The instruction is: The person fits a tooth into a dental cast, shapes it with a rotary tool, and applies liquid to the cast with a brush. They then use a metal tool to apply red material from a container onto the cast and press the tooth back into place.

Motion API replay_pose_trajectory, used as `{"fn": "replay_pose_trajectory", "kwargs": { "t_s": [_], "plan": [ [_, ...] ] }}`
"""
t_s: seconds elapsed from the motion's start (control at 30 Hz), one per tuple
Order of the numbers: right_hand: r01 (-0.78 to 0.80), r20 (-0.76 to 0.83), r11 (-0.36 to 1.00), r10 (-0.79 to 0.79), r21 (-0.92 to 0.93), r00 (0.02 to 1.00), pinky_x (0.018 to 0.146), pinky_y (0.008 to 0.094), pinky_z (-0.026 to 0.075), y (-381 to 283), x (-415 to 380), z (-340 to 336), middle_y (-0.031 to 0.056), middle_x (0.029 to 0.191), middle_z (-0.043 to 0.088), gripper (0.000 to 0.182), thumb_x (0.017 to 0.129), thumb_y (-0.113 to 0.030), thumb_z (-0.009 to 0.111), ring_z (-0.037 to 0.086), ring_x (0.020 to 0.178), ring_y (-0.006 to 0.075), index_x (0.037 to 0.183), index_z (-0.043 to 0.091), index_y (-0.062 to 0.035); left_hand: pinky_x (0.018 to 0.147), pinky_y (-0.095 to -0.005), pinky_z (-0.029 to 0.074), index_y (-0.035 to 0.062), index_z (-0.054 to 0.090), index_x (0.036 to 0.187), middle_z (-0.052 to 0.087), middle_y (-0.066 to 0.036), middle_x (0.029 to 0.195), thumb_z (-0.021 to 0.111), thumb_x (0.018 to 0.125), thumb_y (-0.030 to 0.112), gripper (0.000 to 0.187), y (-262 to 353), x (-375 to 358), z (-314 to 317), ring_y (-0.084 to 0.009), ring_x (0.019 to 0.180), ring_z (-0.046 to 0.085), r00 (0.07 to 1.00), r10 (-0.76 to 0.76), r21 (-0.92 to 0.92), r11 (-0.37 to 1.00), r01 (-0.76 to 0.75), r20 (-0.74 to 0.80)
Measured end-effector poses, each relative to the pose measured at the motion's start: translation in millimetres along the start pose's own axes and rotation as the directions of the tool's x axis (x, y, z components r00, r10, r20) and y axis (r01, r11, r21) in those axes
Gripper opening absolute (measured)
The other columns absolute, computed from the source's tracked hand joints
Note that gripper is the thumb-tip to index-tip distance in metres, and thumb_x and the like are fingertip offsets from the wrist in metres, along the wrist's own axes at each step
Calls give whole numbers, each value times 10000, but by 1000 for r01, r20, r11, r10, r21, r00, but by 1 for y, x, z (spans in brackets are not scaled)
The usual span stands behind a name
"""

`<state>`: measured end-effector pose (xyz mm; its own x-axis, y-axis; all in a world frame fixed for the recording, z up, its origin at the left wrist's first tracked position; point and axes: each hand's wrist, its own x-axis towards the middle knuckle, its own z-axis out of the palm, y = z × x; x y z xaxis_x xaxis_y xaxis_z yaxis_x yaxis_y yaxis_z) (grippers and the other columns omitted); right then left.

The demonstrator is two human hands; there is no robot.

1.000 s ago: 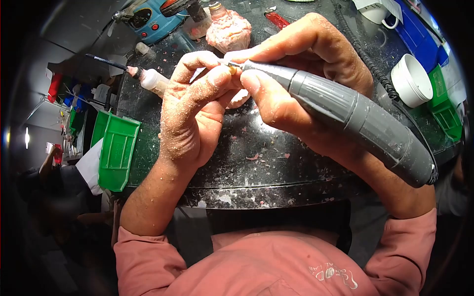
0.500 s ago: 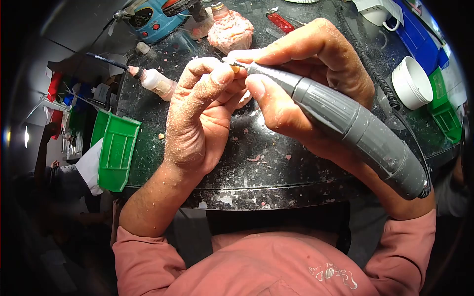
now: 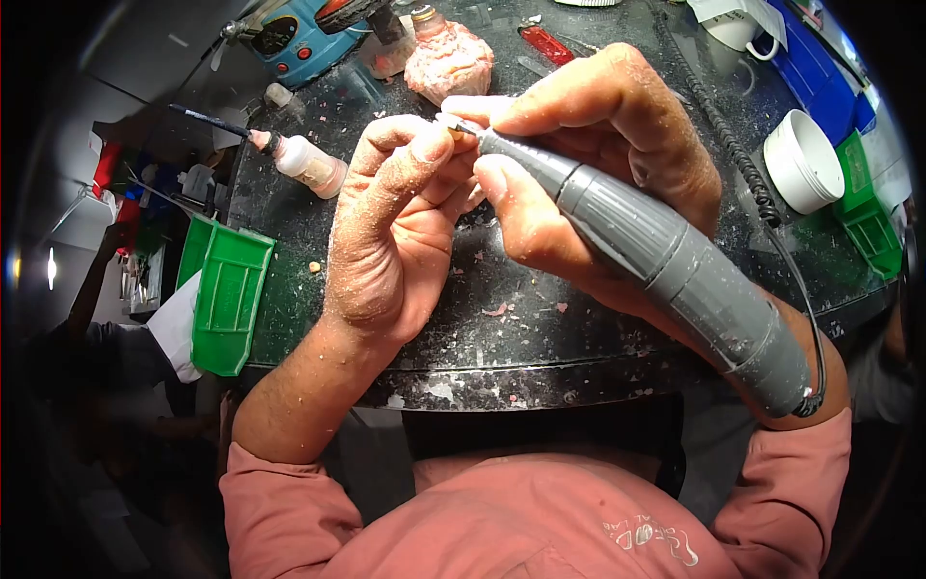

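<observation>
Grey handpiece [image 3: 666, 256] is sitting in the right hand [image 3: 632, 111], fingers and thumb clamping around its front end, body slanting back over the forearm. Left hand [image 3: 381, 232] is pinching a small yellowish piece [image 3: 457, 134] right at the handpiece tip; can't tell if they're touching. Dust is coating both hands. Beyond them, pink lump [image 3: 449, 64] and red-handled tool [image 3: 546, 44] are lying on the bench [image 3: 473, 333], white bottle [image 3: 311, 166] and green bin [image 3: 231, 299] are sitting left, white pot [image 3: 803, 162] right.
</observation>
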<state>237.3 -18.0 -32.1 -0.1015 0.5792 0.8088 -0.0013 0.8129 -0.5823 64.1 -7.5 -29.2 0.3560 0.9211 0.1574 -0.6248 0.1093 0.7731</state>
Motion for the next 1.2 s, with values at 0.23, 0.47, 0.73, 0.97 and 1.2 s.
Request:
{"fn": "replay_pose_trajectory", "kwargs": {
  "t_s": [0.23,0.47,0.73,0.97,1.2],
  "plan": [
    [65,-179,995,-50,75,983,787,278,568,4,2,9,98,916,584,338,690,-34,836,637,864,145,921,590,-8,952,-374,482,77,573,1075,670,-107,1072,614,952,119,136,-2,0,0,-179,1037,643,1000,26,4,1000,-26,3],
    [86,-137,996,-85,0,987,790,284,562,6,1,7,98,904,580,338,691,-44,832,632,846,148,921,587,-10,937,-358,490,72,572,1074,674,-119,1080,617,950,119,139,1,2,-5,-185,1030,651,999,16,34,999,-17,30],
    [125,-57,992,-125,-11,991,839,309,561,3,2,-2,98,964,567,346,714,65,744,644,970,220,1003,563,2,931,-348,498,63,573,1066,682,-134,1068,617,950,116,136,0,3,-7,-193,1013,663,997,40,13,999,-41,66],
    [171,-139,985,-172,-21,975,800,292,554,9,3,6,86,876,567,346,687,-41,840,612,800,156,909,576,-21,955,-362,496,57,569,1062,675,-140,1088,608,953,114,129,0,2,-8,-196,1041,653,996,22,-31,999,-19,85],
    [132,-155,991,-127,20,980,830,292,551,6,3,5,82,890,562,355,688,-35,842,613,841,141,930,582,-15,985,-374,485,55,569,1049,674,-143,1087,615,945,104,124,1,2,-7,-213,1046,652,994,46,-8,999,-45,96]
  ]
}}
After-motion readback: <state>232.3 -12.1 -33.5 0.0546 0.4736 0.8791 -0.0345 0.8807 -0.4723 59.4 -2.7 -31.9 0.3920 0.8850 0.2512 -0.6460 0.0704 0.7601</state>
